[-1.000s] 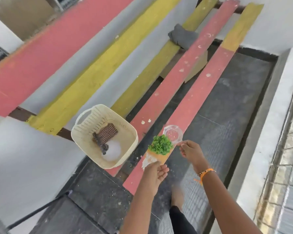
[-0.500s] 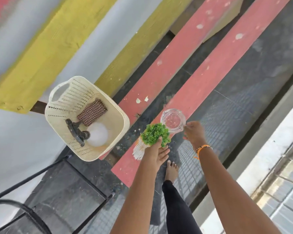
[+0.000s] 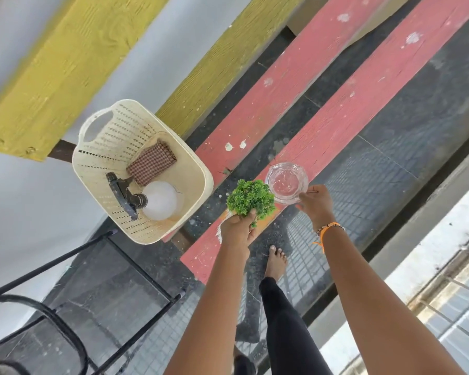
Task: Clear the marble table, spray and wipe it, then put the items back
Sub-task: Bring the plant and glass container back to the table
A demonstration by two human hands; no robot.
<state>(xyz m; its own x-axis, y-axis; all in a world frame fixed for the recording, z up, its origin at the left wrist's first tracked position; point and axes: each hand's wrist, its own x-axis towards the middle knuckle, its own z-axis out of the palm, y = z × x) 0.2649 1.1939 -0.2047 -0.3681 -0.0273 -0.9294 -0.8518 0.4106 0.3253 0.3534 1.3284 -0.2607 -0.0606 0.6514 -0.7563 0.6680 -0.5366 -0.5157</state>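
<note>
Green plant (image 3: 250, 196) in left hand (image 3: 238, 230), glass bowl (image 3: 286, 182) (clear) in right-hand fingers (image 3: 306, 195).

The left hand (image 3: 237, 230) covers the plant's (image 3: 250, 196) pot. The spray bottle's (image 3: 146, 200) lower body is a blurred white glare, and the frame's bottom-left edge cuts off the black chair (image 3: 52, 315).

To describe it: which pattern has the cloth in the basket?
Small brown-and-white checks, head view: cloth.

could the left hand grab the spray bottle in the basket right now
Probably not as things stand. The left hand is full: its grip is closed on the small green plant. The spray bottle lies uncovered in the cream basket, beside the checked cloth, so the path looks free once the plant is set down.
</note>
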